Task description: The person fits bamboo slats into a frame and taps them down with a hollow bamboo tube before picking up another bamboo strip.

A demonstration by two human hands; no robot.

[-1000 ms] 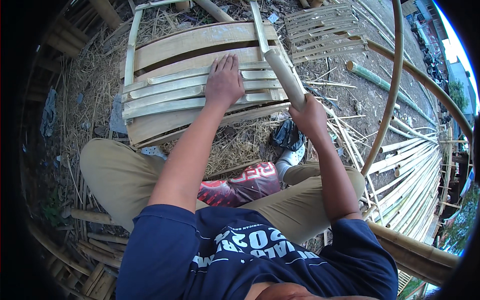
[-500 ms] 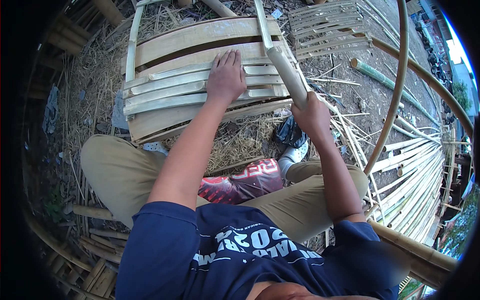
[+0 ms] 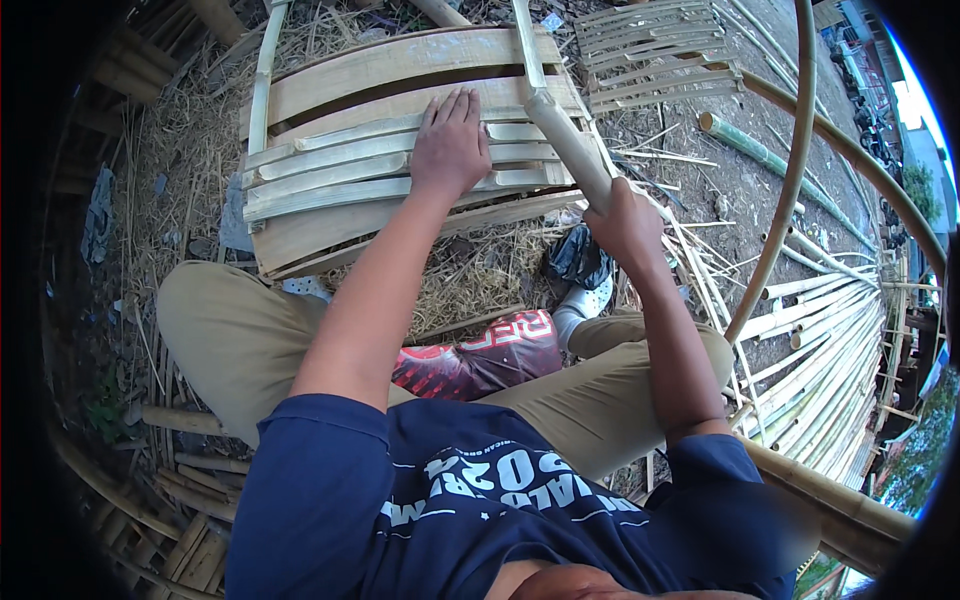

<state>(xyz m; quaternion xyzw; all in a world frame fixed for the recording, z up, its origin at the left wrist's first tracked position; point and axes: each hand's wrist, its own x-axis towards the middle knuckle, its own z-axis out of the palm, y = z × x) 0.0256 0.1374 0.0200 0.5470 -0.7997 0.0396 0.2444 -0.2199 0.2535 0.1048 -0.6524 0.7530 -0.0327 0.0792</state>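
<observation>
My left hand (image 3: pixel 452 145) is open, lying flat with fingers stretched out over several split bamboo slats (image 3: pixel 330 170). These pale slats run side by side across a low platform of wooden boards (image 3: pixel 420 60). Closed around the near end of a thick, short bamboo stick (image 3: pixel 568 145) is my right hand (image 3: pixel 625 222). The stick's far end rests over or just above the slats' right ends, by an upright bamboo strip (image 3: pixel 528 45); whether it touches them I cannot tell. Another bamboo strip (image 3: pixel 262 95) crosses the slats' left ends.
A finished-looking slatted bamboo panel (image 3: pixel 655 55) lies beyond the platform at right. Many bamboo poles (image 3: pixel 820 360) lie to the right, and a curved pole (image 3: pixel 800 170) rises nearby. A black plastic bag (image 3: pixel 578 258) and red-black cloth (image 3: pixel 490 358) lie between my legs.
The stick in my right hand has shifted slightly, its far end a little left. My left hand stays on the slats, and the view has moved slightly.
</observation>
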